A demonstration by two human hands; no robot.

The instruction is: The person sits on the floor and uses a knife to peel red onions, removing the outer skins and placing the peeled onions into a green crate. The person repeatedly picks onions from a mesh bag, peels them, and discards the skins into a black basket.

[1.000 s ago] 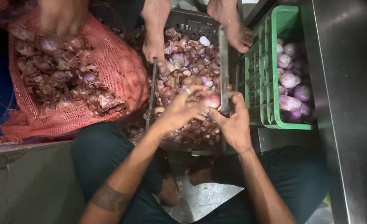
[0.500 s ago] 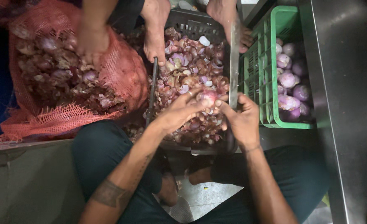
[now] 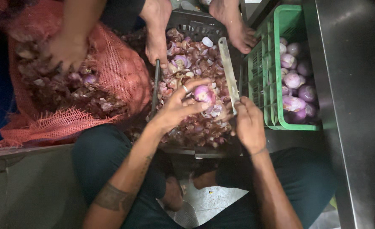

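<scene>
Head view: left hand (image 3: pixel 177 108) holds onion (image 3: pixel 203 93) beside knife-gripping right hand (image 3: pixel 249 123).

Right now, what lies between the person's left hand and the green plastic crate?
In the head view: the peeled purple onion held by the left hand, loose onion skins, then the long knife blade before the green plastic crate.

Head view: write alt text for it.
A left hand holds a peeled purple onion over a dark crate of onion skins; the right hand holds a long knife beside a green plastic crate.
</scene>
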